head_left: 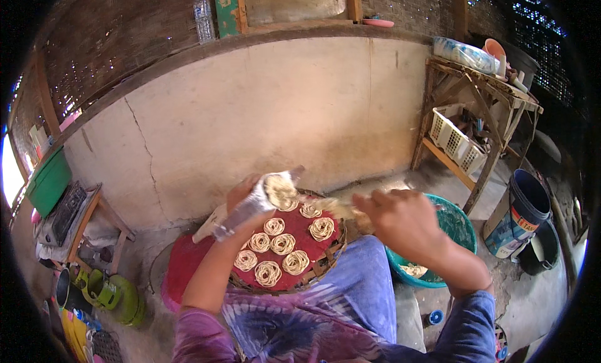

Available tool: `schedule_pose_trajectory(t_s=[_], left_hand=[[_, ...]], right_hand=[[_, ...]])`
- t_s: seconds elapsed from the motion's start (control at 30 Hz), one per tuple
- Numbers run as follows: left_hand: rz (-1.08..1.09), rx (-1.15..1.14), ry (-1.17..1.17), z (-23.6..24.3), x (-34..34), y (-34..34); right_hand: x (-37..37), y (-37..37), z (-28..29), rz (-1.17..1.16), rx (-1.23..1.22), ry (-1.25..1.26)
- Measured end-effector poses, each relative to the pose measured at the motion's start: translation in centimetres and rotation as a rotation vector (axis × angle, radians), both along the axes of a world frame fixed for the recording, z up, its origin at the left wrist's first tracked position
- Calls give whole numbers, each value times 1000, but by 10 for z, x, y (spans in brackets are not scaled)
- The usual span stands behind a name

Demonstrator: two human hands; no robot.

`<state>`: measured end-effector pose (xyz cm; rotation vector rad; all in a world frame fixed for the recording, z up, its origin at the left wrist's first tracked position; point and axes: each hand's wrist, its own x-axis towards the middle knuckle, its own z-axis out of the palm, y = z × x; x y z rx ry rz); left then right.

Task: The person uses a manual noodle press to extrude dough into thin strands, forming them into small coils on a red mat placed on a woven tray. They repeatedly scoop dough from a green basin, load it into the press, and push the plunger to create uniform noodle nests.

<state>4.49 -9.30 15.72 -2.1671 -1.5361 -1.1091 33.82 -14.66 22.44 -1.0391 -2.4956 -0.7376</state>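
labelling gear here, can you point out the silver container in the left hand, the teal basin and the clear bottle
Silver container [248,211]: head view, outer side.
Teal basin [462,228]: head view, inner wall.
Clear bottle [203,19]: head view, middle of its body.

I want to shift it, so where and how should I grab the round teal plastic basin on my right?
Probably grip the round teal plastic basin by its far-right rim, coming from the right: that edge is uncovered, while your right hand and forearm cross other parts. It sits open upward with pale strands inside, so keep it level.
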Motion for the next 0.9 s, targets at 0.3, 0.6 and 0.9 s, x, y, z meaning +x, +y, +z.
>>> schedule_pose_trajectory(t_s=[0.3, 0.6, 0.9], left_hand=[[-166, 107, -5, -3, 21, -3], [39, -132, -88, -2, 8, 4], [130, -75, 72, 10, 45, 16]], right_hand=[[-3, 10, -5, 103, 170, -42], [21, 5, -16, 26, -77, 101], [-55, 28, -120, 501, -410, 1056]])
